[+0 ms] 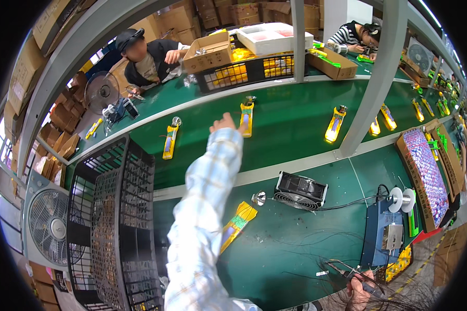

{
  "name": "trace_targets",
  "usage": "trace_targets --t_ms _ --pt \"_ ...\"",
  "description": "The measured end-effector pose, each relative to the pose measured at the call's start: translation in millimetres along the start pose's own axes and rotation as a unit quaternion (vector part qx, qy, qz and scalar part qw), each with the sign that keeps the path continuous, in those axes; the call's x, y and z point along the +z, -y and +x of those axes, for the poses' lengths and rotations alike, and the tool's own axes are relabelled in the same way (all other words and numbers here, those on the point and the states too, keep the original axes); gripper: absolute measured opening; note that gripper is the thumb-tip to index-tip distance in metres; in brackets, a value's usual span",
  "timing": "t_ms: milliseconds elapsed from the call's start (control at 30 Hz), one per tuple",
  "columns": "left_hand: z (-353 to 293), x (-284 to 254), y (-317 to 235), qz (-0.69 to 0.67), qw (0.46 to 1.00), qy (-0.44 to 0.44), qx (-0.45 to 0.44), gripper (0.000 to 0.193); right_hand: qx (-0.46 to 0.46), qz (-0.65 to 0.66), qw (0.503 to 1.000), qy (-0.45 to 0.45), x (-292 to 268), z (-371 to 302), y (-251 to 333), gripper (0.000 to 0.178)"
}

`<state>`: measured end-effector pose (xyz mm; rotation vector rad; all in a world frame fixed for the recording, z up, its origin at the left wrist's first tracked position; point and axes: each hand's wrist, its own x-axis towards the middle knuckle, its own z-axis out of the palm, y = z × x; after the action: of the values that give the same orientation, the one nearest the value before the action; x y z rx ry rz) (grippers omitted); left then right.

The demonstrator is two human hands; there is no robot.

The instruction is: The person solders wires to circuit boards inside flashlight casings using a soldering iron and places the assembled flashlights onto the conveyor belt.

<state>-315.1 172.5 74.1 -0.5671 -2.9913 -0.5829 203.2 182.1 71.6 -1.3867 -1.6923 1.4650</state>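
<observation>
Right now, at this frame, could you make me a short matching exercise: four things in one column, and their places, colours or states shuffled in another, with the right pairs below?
Column one
1. left hand
2. small fan
3. right hand
4. box with spools

Column two
A. closed around a soldering iron
B. dark blue
C. stretched out over the green belt
D. black, standing on the green table

Right pairs
1-C
2-D
3-A
4-B
</observation>
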Motion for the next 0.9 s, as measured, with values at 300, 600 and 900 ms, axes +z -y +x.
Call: trace_targets --t_ms 300,600,900 --pt "56 108 2 0.165 0.985 0.006 -0.054 0.053 -0.026 -0.014 0.999 -0.031 -23 -18 -14 0.013" --pt "-42 -19 25 -0.175 0.972 -0.074 0.135 0.053 0.005 0.177 0.983 -0.043 -29 -3 -65 0.032" --pt "-317 -77 81 -0.216 0.938 0.019 0.270 0.045 -0.084 0.191 0.972 0.112 -32 -27 -40 0.024"
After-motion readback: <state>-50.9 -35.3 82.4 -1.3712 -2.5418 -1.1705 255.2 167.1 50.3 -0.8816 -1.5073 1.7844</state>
